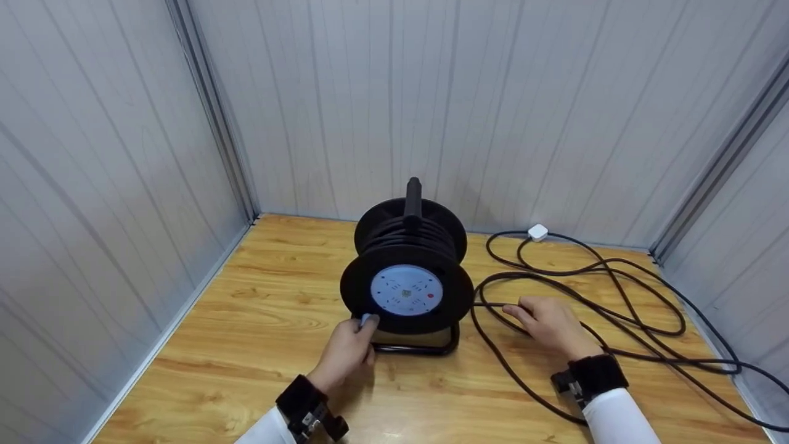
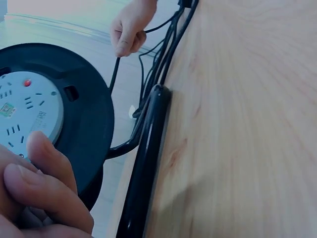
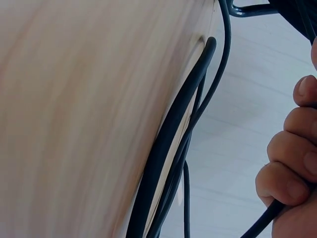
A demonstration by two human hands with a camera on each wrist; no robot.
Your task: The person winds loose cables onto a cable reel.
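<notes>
"Is the left grip (image 1: pixel 345 350) pinching the knob (image 1: pixel 365 319)?"

"Yes, and the right grip (image 1: pixel 550 325) is holding the cord (image 3: pixel 262 221). The reel (image 1: pixel 406 290) is standing on the surface (image 1: pixel 259 320)."

"Maybe they're winding; the next move is needing slow turning."

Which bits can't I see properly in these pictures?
- Head view: most of the pale knob is hidden by the left hand.
- Head view: whether the white plug shows any pins; it's too small.
- Left wrist view: the tiny printing on the socket panel; too small to read.
- Right wrist view: the rest of the right hand, cut off by the right edge; its fingers hide some cable.
</notes>
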